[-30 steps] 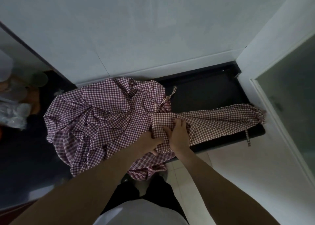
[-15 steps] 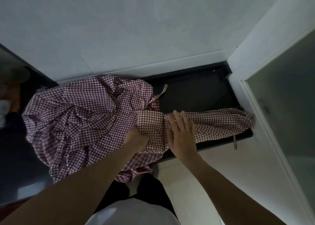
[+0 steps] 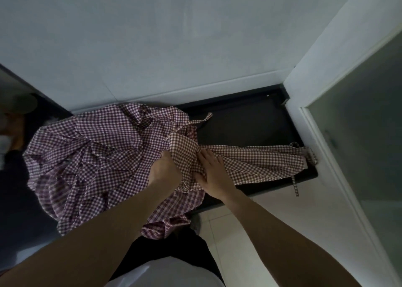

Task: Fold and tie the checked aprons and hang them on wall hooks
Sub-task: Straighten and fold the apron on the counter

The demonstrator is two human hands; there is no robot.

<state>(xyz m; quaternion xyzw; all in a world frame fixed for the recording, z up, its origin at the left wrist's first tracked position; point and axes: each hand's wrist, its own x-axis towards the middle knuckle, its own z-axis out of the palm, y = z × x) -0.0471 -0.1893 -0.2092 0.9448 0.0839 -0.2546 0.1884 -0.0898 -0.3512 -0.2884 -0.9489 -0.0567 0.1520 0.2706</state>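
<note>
On the dark counter [image 3: 250, 126] one checked apron [image 3: 256, 162] lies folded into a long narrow band, and its long axis runs from left to right, almost parallel to the front edge of the counter. Its far end, with a thin tie string [image 3: 294, 183] hanging over the edge, points to the right and reaches the white door frame [image 3: 313, 121]. The near end is under the hands. The left hand [image 3: 164, 171] grips the folded end with curled fingers; I judge that it holds the layers together so that the fold does not open. The right hand [image 3: 212, 169] lies flat on the band just beside it, fingers straight and a little spread, and presses the cloth down, probably to keep the band smooth and in place. To the left a heap of checked aprons [image 3: 93, 160] lies crumpled on the same counter and hangs partly over its front edge; they are not yet folded. No wall hooks are visible, so the hanging step is not yet begun.
</note>
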